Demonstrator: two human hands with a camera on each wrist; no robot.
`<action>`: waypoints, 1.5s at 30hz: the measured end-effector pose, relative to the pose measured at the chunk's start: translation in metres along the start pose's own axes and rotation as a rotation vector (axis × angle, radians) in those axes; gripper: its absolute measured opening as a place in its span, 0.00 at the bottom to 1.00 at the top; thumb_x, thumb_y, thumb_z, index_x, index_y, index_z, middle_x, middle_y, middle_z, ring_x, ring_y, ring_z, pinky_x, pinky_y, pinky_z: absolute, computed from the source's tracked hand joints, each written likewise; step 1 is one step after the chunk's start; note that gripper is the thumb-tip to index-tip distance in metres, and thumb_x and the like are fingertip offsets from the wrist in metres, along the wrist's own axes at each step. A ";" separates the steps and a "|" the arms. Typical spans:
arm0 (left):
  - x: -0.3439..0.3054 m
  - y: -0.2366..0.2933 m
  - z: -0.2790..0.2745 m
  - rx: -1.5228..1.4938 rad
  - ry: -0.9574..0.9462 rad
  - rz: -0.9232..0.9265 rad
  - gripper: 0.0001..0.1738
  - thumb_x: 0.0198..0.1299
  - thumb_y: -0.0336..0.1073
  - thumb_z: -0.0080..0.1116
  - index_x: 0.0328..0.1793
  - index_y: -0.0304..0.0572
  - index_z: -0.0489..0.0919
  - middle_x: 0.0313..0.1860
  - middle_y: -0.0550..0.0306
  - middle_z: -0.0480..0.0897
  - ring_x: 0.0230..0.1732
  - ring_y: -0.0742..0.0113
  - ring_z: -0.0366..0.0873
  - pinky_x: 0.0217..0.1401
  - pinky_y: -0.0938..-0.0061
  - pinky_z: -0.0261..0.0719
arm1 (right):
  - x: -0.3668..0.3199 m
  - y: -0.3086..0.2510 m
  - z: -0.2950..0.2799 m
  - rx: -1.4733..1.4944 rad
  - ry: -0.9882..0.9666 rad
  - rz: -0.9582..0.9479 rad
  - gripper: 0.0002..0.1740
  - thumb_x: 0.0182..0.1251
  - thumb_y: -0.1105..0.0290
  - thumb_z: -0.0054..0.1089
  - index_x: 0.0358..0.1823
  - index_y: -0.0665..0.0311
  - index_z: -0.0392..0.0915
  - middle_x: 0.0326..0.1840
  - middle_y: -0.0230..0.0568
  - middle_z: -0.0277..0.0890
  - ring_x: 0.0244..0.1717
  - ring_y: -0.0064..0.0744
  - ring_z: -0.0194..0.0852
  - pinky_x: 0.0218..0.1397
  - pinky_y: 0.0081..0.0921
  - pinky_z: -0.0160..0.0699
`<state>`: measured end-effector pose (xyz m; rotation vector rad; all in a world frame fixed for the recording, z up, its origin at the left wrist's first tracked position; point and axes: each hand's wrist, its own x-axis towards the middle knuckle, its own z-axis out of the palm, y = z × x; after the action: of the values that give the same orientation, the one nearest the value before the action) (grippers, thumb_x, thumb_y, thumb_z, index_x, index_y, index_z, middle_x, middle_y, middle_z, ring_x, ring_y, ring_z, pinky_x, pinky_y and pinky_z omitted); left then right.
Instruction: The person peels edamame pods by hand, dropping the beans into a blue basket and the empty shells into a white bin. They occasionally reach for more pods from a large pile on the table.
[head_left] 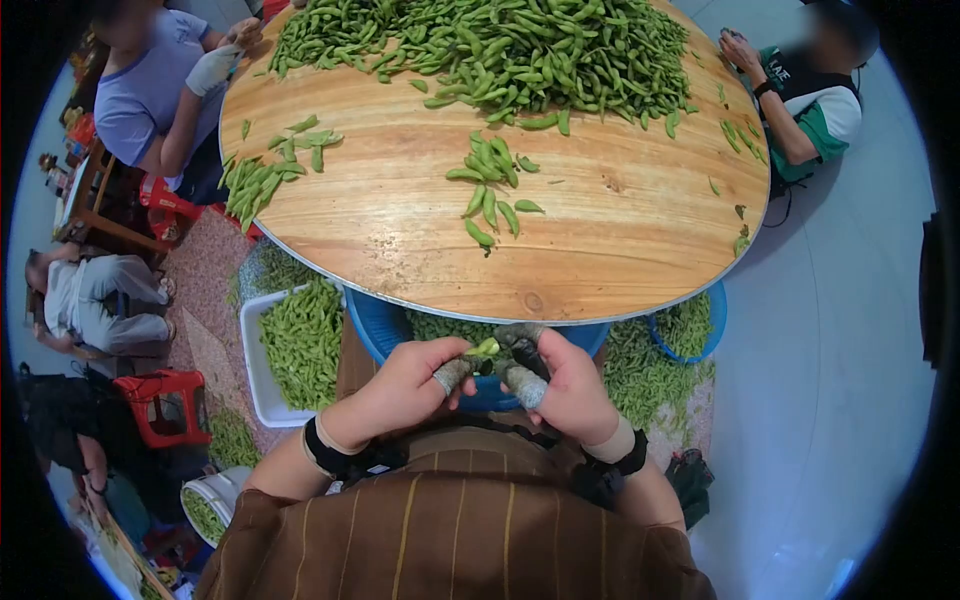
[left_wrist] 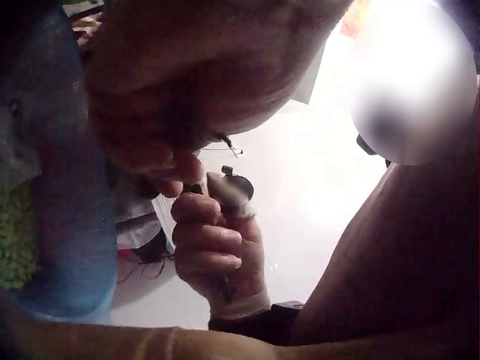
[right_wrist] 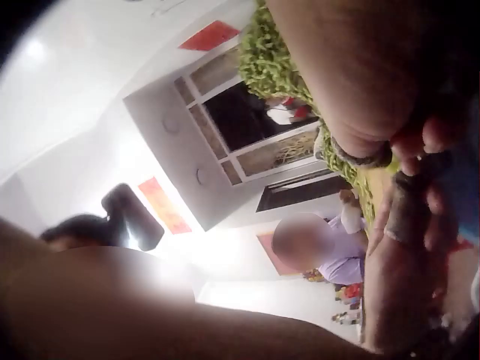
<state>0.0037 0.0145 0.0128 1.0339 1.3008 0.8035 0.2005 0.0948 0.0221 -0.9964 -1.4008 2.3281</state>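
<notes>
Below the near table edge, my left hand [head_left: 408, 388] pinches a small green edamame pod [head_left: 486, 347] between thumb and finger. Facing it, my right hand [head_left: 577, 392] has its curled thumb and forefinger at the pod's other end. Grey, darkly stained wraps cover the thumb and some fingertips. In the left wrist view the right hand [left_wrist: 214, 244] meets the left fingertips, and the pod is hidden. The right wrist view shows the left hand [right_wrist: 401, 270] close against the right fingers. A blue tub [head_left: 375, 325] stands under both hands.
Edamame pods [head_left: 530, 55] are heaped on the round wooden table [head_left: 370, 220], with a small cluster [head_left: 487, 170] nearer me. Pods also fill a white bin [head_left: 262, 385] and a blue basket [head_left: 716, 320]. Two people sit across the table; red stools [head_left: 165, 395] stand at left.
</notes>
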 end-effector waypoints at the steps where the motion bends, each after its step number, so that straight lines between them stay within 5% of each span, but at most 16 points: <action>1: -0.001 0.004 0.002 0.000 -0.002 -0.001 0.16 0.59 0.21 0.44 0.52 0.35 0.76 0.29 0.60 0.80 0.26 0.76 0.75 0.31 0.79 0.76 | 0.002 0.004 -0.002 -0.293 0.077 -0.204 0.15 0.64 0.69 0.59 0.49 0.66 0.70 0.31 0.34 0.74 0.24 0.22 0.69 0.24 0.22 0.71; 2: -0.002 0.011 0.004 0.022 -0.051 0.024 0.17 0.57 0.20 0.43 0.51 0.35 0.76 0.29 0.59 0.80 0.27 0.74 0.76 0.31 0.77 0.76 | 0.003 0.006 -0.003 -0.587 0.154 -0.408 0.18 0.61 0.67 0.63 0.48 0.67 0.70 0.32 0.39 0.76 0.25 0.28 0.73 0.27 0.27 0.73; 8: 0.002 0.001 -0.001 0.345 -0.075 0.222 0.18 0.53 0.19 0.43 0.49 0.34 0.76 0.28 0.54 0.81 0.28 0.67 0.80 0.32 0.74 0.77 | 0.004 0.010 0.014 -1.087 0.263 -0.557 0.17 0.51 0.68 0.66 0.37 0.66 0.70 0.30 0.51 0.73 0.33 0.53 0.75 0.33 0.40 0.75; 10: 0.000 -0.002 -0.003 0.450 -0.038 0.308 0.21 0.48 0.17 0.43 0.49 0.33 0.76 0.27 0.52 0.81 0.27 0.64 0.81 0.32 0.71 0.78 | 0.006 0.014 0.013 -1.107 0.260 -0.562 0.15 0.50 0.69 0.65 0.36 0.66 0.70 0.29 0.51 0.73 0.33 0.53 0.75 0.33 0.41 0.74; 12: -0.001 0.001 -0.007 0.373 -0.175 0.149 0.20 0.49 0.18 0.45 0.50 0.33 0.76 0.28 0.49 0.82 0.27 0.61 0.82 0.32 0.70 0.79 | 0.007 0.014 0.011 -1.129 0.262 -0.571 0.14 0.49 0.71 0.64 0.35 0.66 0.70 0.28 0.51 0.72 0.32 0.52 0.75 0.33 0.42 0.74; 19: -0.001 -0.015 -0.006 0.005 -0.064 -0.123 0.15 0.49 0.20 0.46 0.44 0.32 0.75 0.28 0.40 0.80 0.28 0.49 0.81 0.34 0.62 0.79 | 0.013 0.015 0.009 -1.077 0.287 -0.446 0.10 0.50 0.73 0.60 0.32 0.67 0.70 0.28 0.53 0.71 0.34 0.55 0.73 0.35 0.43 0.74; 21: 0.003 -0.031 -0.003 0.764 0.322 0.231 0.10 0.47 0.21 0.48 0.38 0.32 0.74 0.28 0.37 0.79 0.32 0.40 0.79 0.36 0.55 0.78 | 0.015 0.018 0.008 -1.154 0.339 -0.482 0.09 0.50 0.74 0.59 0.32 0.67 0.70 0.27 0.53 0.71 0.34 0.56 0.73 0.36 0.44 0.73; 25: 0.004 -0.029 -0.012 0.736 0.336 0.177 0.08 0.46 0.22 0.50 0.35 0.32 0.74 0.30 0.34 0.78 0.36 0.34 0.77 0.40 0.50 0.76 | 0.012 -0.008 0.008 -1.154 0.286 -0.465 0.08 0.52 0.74 0.57 0.33 0.68 0.71 0.27 0.55 0.71 0.34 0.56 0.73 0.36 0.44 0.73; 29: -0.016 -0.039 -0.039 0.784 0.438 0.136 0.10 0.46 0.23 0.51 0.37 0.33 0.75 0.29 0.36 0.78 0.34 0.37 0.77 0.39 0.53 0.77 | 0.029 -0.053 -0.004 -1.147 0.413 -0.475 0.08 0.54 0.73 0.57 0.34 0.68 0.72 0.28 0.55 0.72 0.34 0.57 0.73 0.37 0.45 0.72; 34: -0.054 -0.079 -0.081 1.183 0.830 -0.292 0.25 0.51 0.26 0.54 0.59 0.35 0.70 0.34 0.42 0.80 0.37 0.43 0.79 0.36 0.57 0.77 | 0.083 -0.082 -0.038 -1.328 0.511 -0.632 0.08 0.55 0.73 0.58 0.35 0.68 0.72 0.28 0.55 0.73 0.34 0.57 0.73 0.37 0.45 0.73; 37: -0.065 -0.072 -0.086 1.206 0.948 -0.121 0.28 0.52 0.27 0.56 0.62 0.36 0.67 0.37 0.42 0.79 0.39 0.42 0.79 0.37 0.54 0.77 | 0.098 -0.080 -0.044 -1.459 0.537 -0.653 0.08 0.54 0.74 0.57 0.35 0.67 0.72 0.29 0.56 0.74 0.34 0.57 0.74 0.37 0.46 0.73; 39: -0.060 -0.046 -0.075 1.126 0.958 -0.049 0.24 0.53 0.27 0.57 0.59 0.35 0.71 0.36 0.43 0.80 0.37 0.43 0.79 0.39 0.56 0.77 | 0.091 -0.080 -0.034 -1.358 0.558 -0.495 0.09 0.54 0.74 0.58 0.37 0.67 0.73 0.31 0.56 0.75 0.35 0.57 0.74 0.37 0.45 0.73; 43: -0.032 -0.011 -0.044 0.384 0.410 0.274 0.14 0.58 0.27 0.52 0.50 0.34 0.78 0.35 0.46 0.82 0.37 0.55 0.82 0.40 0.67 0.78 | 0.055 -0.066 -0.009 -1.192 0.591 -0.501 0.11 0.54 0.74 0.58 0.40 0.67 0.74 0.32 0.55 0.75 0.36 0.55 0.75 0.36 0.44 0.73; 45: -0.017 0.013 -0.024 0.091 0.191 0.184 0.13 0.65 0.29 0.48 0.53 0.35 0.77 0.35 0.59 0.83 0.34 0.76 0.79 0.36 0.80 0.76 | 0.035 -0.054 0.009 -1.162 0.601 -0.593 0.12 0.54 0.73 0.60 0.42 0.66 0.75 0.33 0.52 0.76 0.34 0.53 0.75 0.35 0.42 0.74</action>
<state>-0.0210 0.0075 0.0320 1.1841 1.4283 1.0100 0.1621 0.1347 0.0559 -1.1169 -2.2893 0.5899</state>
